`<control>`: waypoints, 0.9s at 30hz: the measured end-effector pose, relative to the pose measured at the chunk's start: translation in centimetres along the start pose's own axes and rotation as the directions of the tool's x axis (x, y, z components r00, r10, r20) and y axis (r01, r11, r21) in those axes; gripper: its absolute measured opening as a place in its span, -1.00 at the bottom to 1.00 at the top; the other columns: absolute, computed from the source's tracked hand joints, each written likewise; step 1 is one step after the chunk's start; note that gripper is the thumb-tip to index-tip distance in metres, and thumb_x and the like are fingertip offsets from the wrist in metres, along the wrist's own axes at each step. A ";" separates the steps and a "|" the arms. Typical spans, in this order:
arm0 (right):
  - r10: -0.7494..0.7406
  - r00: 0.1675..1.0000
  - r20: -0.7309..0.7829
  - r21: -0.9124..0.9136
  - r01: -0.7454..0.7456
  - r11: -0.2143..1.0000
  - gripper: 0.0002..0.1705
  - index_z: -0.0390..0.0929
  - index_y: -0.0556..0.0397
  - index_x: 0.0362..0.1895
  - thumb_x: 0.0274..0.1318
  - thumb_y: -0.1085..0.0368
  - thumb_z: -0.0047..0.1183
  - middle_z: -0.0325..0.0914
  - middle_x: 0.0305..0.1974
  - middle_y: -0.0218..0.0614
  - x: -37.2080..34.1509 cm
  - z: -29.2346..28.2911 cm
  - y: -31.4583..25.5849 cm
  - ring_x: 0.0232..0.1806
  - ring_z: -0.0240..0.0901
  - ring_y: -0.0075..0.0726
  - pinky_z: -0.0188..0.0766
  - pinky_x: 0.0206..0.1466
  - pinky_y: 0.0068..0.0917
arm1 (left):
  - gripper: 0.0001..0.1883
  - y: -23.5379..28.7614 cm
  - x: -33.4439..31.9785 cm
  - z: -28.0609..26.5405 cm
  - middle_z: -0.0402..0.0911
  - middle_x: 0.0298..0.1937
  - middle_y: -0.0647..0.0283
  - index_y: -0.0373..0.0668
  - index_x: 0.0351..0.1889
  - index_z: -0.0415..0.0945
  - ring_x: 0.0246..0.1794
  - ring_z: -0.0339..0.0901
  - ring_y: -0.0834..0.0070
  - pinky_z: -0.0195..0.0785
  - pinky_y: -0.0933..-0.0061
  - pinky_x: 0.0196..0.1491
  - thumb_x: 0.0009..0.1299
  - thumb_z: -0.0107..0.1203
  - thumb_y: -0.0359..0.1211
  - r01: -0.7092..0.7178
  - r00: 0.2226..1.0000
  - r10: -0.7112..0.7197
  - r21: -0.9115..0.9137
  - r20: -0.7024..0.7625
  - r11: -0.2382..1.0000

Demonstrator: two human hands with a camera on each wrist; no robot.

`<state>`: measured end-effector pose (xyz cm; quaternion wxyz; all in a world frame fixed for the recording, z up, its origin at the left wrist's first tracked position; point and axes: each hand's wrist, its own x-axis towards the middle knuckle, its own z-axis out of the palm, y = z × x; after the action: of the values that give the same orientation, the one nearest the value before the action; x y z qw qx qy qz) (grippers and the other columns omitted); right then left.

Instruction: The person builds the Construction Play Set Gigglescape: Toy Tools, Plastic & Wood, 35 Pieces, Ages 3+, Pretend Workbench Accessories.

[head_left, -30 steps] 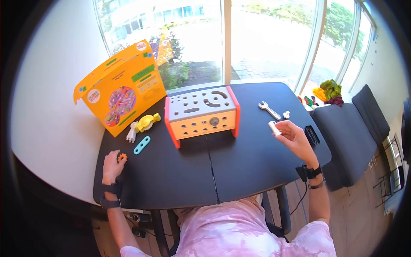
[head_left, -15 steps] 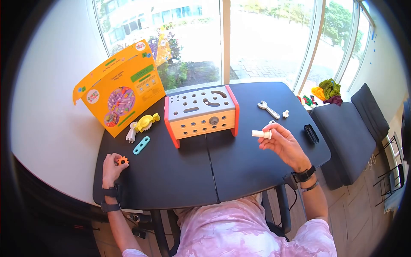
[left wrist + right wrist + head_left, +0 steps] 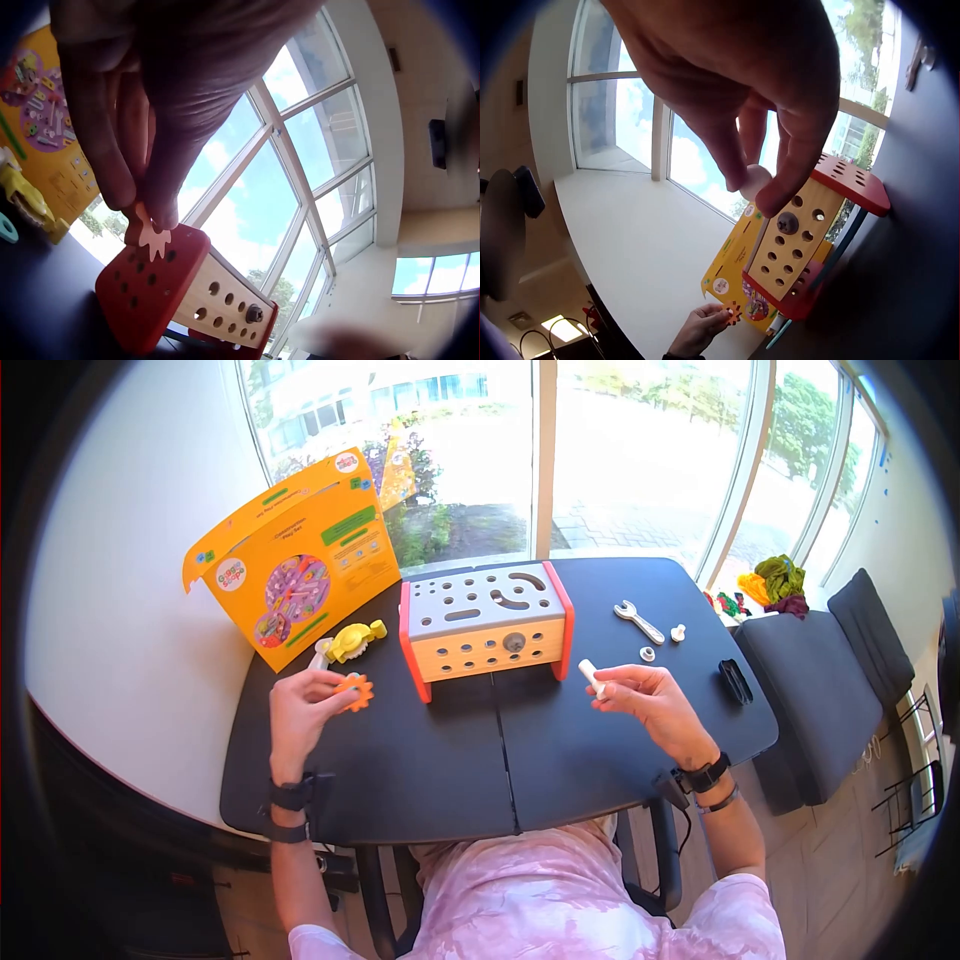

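Above the table's [image 3: 420, 785] left half, your left hand [image 3: 303, 710] pinches the orange gear [image 3: 357, 694] between thumb and fingertips; toward the right edge, your right hand [image 3: 655, 707] pinches the white bolt [image 3: 589, 672], fingers nearly closed. You could lose the gear, since only a small part of its rim seems gripped. The bolt might swivel, because your fingertips hold it near one end. Reaching low on the right could nudge the loose white nut [image 3: 647, 654] beside the wrench [image 3: 637, 622].

Compared with half a second ago, your left hand and the gear are farther from the left edge, nearer the holed block [image 3: 500, 616]. Your bolt now slants toward the far edge instead of lying nearly sideways, and the nut shows clear of your fingers.
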<state>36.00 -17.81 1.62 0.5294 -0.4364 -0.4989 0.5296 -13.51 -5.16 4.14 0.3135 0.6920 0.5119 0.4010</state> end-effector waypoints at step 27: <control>-0.211 0.951 0.227 -0.478 0.298 0.827 -0.74 0.85 0.14 0.17 0.48 0.38 0.35 0.90 -0.15 -0.22 9.2 12.0 1.4 -0.10 0.83 -0.52 0.72 0.07 -0.51 | -0.80 4.3 3.6 13.7 0.87 -0.02 0.08 -0.40 0.05 0.83 -0.06 0.91 0.35 0.79 0.45 0.03 0.50 0.40 -0.58 -0.270 0.963 0.271 -0.113 -0.009 0.956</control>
<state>23.43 -9.36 2.31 0.4193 -0.4441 -0.7158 0.3385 1.05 -3.21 2.04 0.2960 0.7379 0.3879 0.4663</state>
